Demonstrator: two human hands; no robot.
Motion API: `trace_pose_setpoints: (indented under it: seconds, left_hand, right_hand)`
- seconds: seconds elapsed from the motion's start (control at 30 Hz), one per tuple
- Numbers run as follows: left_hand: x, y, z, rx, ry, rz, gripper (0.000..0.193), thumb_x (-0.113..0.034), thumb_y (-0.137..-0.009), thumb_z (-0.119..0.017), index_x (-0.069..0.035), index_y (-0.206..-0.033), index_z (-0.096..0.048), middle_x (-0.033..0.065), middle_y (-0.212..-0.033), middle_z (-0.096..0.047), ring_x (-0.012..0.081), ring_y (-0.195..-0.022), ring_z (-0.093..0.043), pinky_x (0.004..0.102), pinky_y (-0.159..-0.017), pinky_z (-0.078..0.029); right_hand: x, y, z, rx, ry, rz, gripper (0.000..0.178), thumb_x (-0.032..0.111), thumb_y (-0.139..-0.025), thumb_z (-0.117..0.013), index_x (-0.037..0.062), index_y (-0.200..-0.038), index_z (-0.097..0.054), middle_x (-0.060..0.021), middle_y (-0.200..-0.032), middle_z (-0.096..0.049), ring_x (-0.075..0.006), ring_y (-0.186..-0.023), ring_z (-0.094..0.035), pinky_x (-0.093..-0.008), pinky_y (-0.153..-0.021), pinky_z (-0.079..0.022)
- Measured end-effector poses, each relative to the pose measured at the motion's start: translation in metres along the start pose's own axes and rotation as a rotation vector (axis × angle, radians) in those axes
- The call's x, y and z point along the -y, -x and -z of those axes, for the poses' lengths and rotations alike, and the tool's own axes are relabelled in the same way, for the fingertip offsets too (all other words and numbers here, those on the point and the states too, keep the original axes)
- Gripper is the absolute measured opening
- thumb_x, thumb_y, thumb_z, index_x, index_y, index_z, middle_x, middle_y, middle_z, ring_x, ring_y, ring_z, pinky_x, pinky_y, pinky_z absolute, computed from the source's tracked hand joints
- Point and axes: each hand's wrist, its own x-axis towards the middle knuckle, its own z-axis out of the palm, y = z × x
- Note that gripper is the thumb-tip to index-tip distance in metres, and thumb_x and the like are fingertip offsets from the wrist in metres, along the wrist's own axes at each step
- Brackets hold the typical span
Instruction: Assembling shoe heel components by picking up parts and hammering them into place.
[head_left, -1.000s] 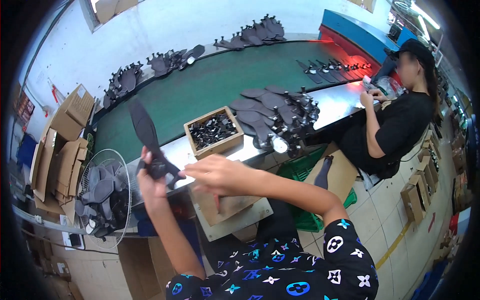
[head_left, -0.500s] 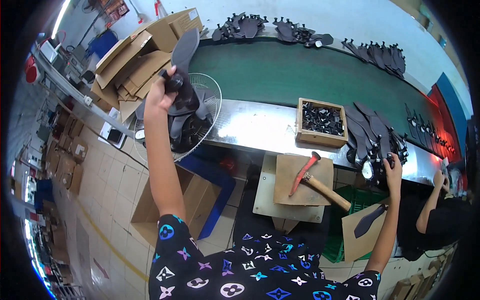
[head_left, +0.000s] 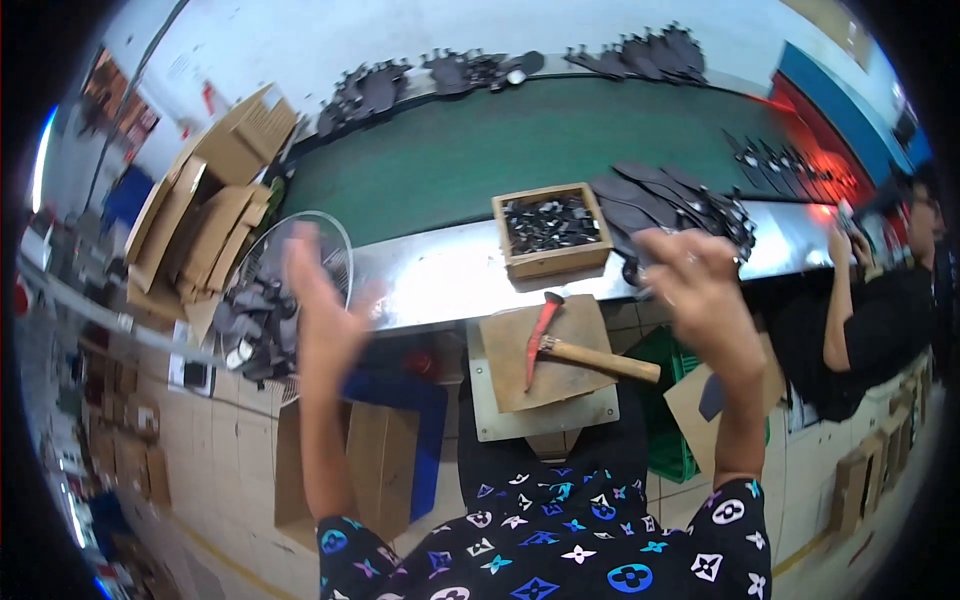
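My left hand (head_left: 325, 305), blurred by motion, is raised beside the round wire basket (head_left: 345, 250), with the thumb apart from the fingers and nothing visible in it. Dark grey soles and black pieces (head_left: 258, 325) are heaped in that basket. My right hand (head_left: 700, 295) is also blurred; its fingers are spread and look empty. It hovers just in front of a pile of dark flat soles (head_left: 635, 200) on the metal ledge. Between my hands a hammer (head_left: 595, 357) with a red head and wooden handle rests on a brown pad (head_left: 505, 350).
A wooden box (head_left: 555, 265) of small black parts stands on the metal ledge (head_left: 420, 285). Behind runs a green belt (head_left: 430, 160) with dark soles along its far edge. Cardboard (head_left: 215, 230) is stacked left; a green crate (head_left: 672, 455) stands low right. A co-worker (head_left: 870, 320) works at right.
The view has swung right. My left hand has let go of the dark sole it held up and come away from the basket. My right hand has lifted off the soles on the ledge.
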Motion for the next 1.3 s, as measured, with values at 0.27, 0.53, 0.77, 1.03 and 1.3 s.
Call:
trace_pose_setpoints:
  seconds: [0.27,0.53,0.77,1.03,1.3]
  left_hand:
    - [-0.146,0.090,-0.050,0.769,1.004,0.483,0.030,-0.019,-0.095,-0.069,0.000,-0.115,-0.055,0.0088,-0.082,-0.068,0.0155,-0.073,-0.070,0.0306,-0.059,-0.056]
    - [-0.139,0.103,-0.140,0.396,0.140,0.294,0.070,-0.035,-0.092,-0.070,0.002,-0.142,-0.037,0.0316,-0.133,-0.048,0.0457,-0.128,-0.044,0.0586,-0.101,-0.038]
    - [-0.145,0.012,-0.173,0.408,0.177,0.038,0.052,-0.031,-0.091,-0.067,0.000,-0.131,-0.056,0.0250,-0.129,-0.058,0.0395,-0.122,-0.054,0.0495,-0.097,-0.046]
    - [-0.121,-0.081,-0.300,0.480,-0.129,-0.083,0.023,-0.020,-0.087,-0.070,0.004,-0.085,-0.071,0.0263,-0.089,-0.069,0.0426,-0.083,-0.070,0.0506,-0.073,-0.056]
    - [-0.106,-0.078,-0.300,0.513,-0.026,-0.026,0.017,-0.006,-0.074,-0.073,0.007,-0.085,-0.069,0.0294,-0.088,-0.069,0.0443,-0.085,-0.070,0.0490,-0.074,-0.058]
  right_hand:
    - [0.066,0.071,-0.110,-0.106,-0.378,-0.293,0.069,0.025,-0.077,-0.080,0.0083,-0.138,-0.053,-0.0166,-0.152,-0.038,-0.0338,-0.125,-0.054,-0.0434,-0.101,-0.046]
    - [0.076,0.215,-0.128,0.024,-0.762,-1.044,0.024,0.018,-0.092,-0.068,-0.0007,-0.082,-0.057,-0.0157,-0.058,-0.052,-0.0248,-0.049,-0.055,-0.0380,-0.049,-0.042]
    - [0.136,0.290,-0.109,-0.318,-1.147,-1.569,0.024,0.017,-0.096,-0.067,0.0051,-0.078,-0.057,0.0024,-0.054,-0.047,-0.0085,-0.040,-0.045,-0.0262,-0.039,-0.034]
    - [0.108,0.282,-0.127,-0.308,-0.761,-1.398,0.024,0.018,-0.093,-0.071,-0.0035,-0.095,-0.063,0.0008,-0.064,-0.057,-0.0103,-0.060,-0.056,-0.0269,-0.062,-0.047]
    - [0.069,0.203,-0.109,-0.511,-1.014,-1.143,0.016,0.013,-0.092,-0.071,0.0003,-0.086,-0.065,-0.0001,-0.074,-0.061,-0.0089,-0.067,-0.055,-0.0274,-0.064,-0.045]
